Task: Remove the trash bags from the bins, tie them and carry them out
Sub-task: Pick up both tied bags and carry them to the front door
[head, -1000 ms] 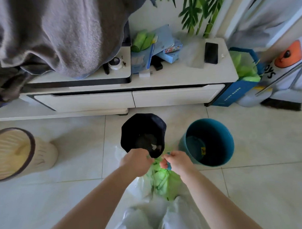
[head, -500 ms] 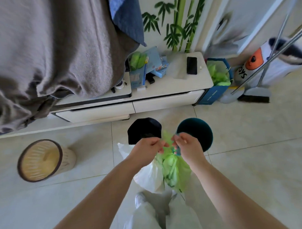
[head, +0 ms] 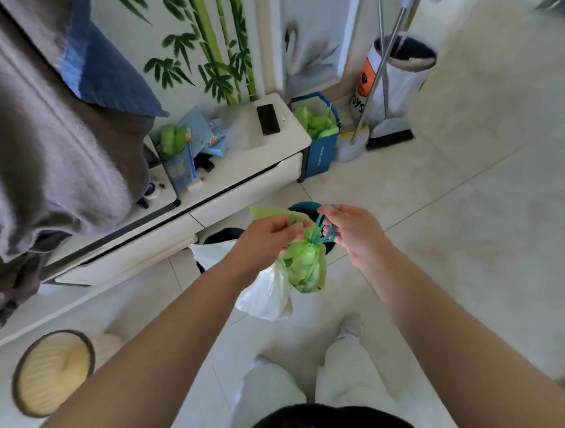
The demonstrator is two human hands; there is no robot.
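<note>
While the person stands on the pale tiled floor [head: 474, 245], their legs in light trousers [head: 271, 390] show right under the green trash bag [head: 303, 264]. Low down and far to the bag's left, a cream ribbed bin [head: 53, 372] lies on its side. The green bag hangs in the air, full and bunched tight at the top. The left hand [head: 269, 236] is just left of the bag's top, with its fingers curled round the loose green edge. A white trash bag [head: 268, 294] hangs under that hand and touches the green bag's left side. The right hand [head: 352, 230] is just right of the bag's top and pinches the teal drawstring [head: 326, 233] coming out of the bag's neck. Just behind the green bag sit a teal bin [head: 302, 208] and, a bit to the left, a black bin [head: 221, 236], both mostly hidden. Further behind the bag runs a low white cabinet [head: 241, 183] with a black phone [head: 268, 119] on top
</note>
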